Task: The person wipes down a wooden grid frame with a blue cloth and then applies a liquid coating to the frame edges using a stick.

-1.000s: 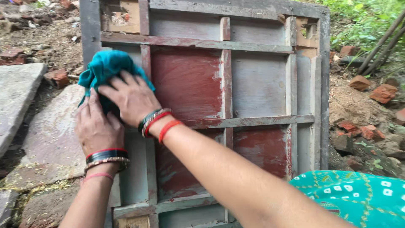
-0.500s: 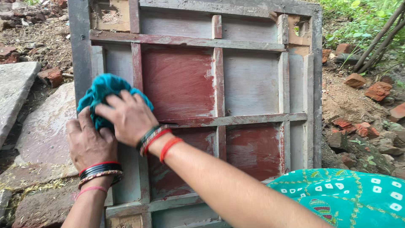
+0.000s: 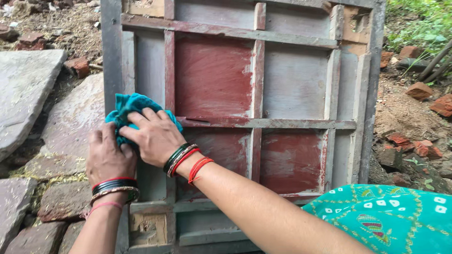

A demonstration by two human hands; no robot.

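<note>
Here, starting at your left, flat stone slabs [image 3: 28,89] lie on the ground beside the work, with a broken brick [image 3: 77,67] above them. Your left hand [image 3: 109,157] sits low on the left side of the wooden frame [image 3: 256,122], its fingers curled loosely over the lower edge of the teal cloth [image 3: 134,110], pinning it against the wood. Your right hand [image 3: 153,136] crosses over from the right and lies on top of the same cloth, fingers spread and pressing down, so both hands grip it together; bangles and red threads ring both wrists.

The cloth looks soft, light and limp. Judging by how it bunches, it will fold and slip out from under a flat palm, so you do best to keep a wad of it gathered inside the fingers rather than only pressed under them. It rests on the narrow left panel, just left of the big red-painted panel [image 3: 212,77].

The frame itself looks stiff and heavy, leaning upright against rubble; its grey battens are rough and the paint is worn, so expect drag and perhaps splinters. If you need to steady it, the thick outer rail seems the soundest hold.

Further right lie more brick pieces [image 3: 419,90] on bare earth, and a green patterned garment [image 3: 400,216] fills the lower right corner.
</note>
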